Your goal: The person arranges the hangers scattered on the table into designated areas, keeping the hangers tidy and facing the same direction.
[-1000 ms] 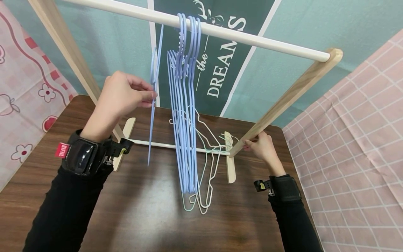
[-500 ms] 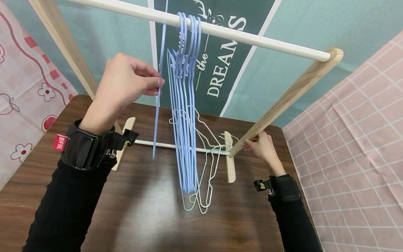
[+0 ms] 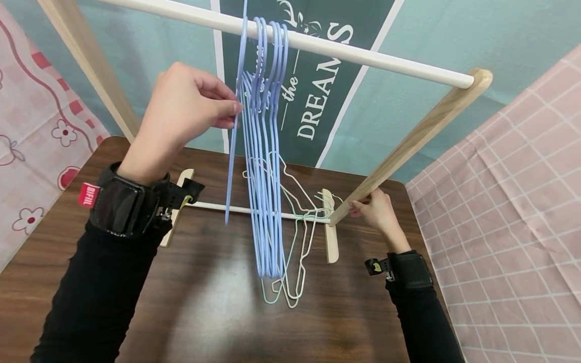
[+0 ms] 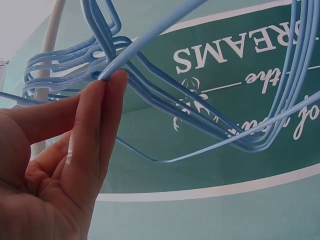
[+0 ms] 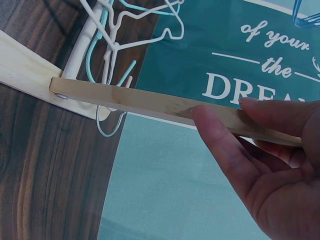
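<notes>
My left hand [image 3: 188, 108] pinches a blue clothes hanger [image 3: 230, 176] between thumb and fingertips, left of a row of hung ones. Its upper part crosses in front of the white rail [image 3: 363, 56] and runs out of the top of the head view. Several matching blue hangers [image 3: 268, 212] hang from the rail close beside it, bunched together. In the left wrist view, the held hanger [image 4: 155, 35] slants up from my fingertips. Low on the right, my right hand [image 3: 378, 214] holds the rack's wooden upright [image 3: 417, 132], thumb and fingers on either side of it in the right wrist view.
White and mint hangers [image 3: 301, 275] lie on the brown wooden table [image 3: 204, 302] below the blue ones. A white lower bar [image 3: 213, 206] joins the rack's wooden feet [image 3: 332, 244]. Fabric surrounds the table: teal behind, pink grid cloth [image 3: 508, 227] right, floral cloth [image 3: 41, 151] left.
My left hand has moved up and right with the blue hanger, bringing it from apart to right beside the hung row. My right hand has stayed on the upright.
</notes>
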The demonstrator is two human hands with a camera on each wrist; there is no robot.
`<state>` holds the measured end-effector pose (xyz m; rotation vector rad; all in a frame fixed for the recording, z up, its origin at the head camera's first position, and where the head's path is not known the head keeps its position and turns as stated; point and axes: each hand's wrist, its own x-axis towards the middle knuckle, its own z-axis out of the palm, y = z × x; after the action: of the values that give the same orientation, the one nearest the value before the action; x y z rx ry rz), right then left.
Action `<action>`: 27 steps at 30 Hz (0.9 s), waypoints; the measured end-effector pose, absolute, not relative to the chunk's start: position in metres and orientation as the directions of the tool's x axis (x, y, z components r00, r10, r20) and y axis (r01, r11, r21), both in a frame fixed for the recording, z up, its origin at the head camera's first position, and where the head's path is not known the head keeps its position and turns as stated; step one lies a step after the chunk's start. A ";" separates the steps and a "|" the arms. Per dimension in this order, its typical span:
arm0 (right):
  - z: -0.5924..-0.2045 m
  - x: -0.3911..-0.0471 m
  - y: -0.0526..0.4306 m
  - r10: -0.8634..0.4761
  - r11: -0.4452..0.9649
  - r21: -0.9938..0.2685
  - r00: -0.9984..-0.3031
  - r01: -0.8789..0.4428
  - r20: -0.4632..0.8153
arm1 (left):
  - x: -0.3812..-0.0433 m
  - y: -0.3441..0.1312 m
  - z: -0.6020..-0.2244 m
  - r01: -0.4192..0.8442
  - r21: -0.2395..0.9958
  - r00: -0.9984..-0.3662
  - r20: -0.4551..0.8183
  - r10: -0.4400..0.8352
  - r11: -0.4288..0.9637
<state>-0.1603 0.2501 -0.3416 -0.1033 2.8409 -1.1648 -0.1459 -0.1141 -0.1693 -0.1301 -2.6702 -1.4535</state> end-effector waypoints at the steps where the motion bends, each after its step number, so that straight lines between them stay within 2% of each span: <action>1: -0.342 -0.160 0.250 -0.091 0.712 -0.702 -0.995 -0.040 -0.036 | -0.147 -0.113 -0.169 0.123 0.833 -0.991 0.128 0.028 0.540; 8: -0.341 -0.161 0.250 -0.091 0.725 -0.689 -0.994 -0.024 -0.062 | -0.153 -0.109 -0.170 0.107 0.854 -0.994 0.111 0.024 0.509; 21: -0.341 -0.160 0.249 -0.091 0.733 -0.679 -0.995 -0.035 -0.047 | -0.162 -0.106 -0.174 0.073 0.932 -0.997 0.069 0.024 0.356; 27: -0.342 -0.161 0.250 -0.088 0.728 -0.685 -0.995 -0.033 -0.045 | -0.164 -0.105 -0.176 0.027 0.939 -1.000 0.022 0.020 0.342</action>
<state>-0.1610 0.2501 -0.3423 -0.1002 2.8506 -1.1284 -0.1641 -0.1052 -0.1760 -0.0452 -2.5678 -1.7977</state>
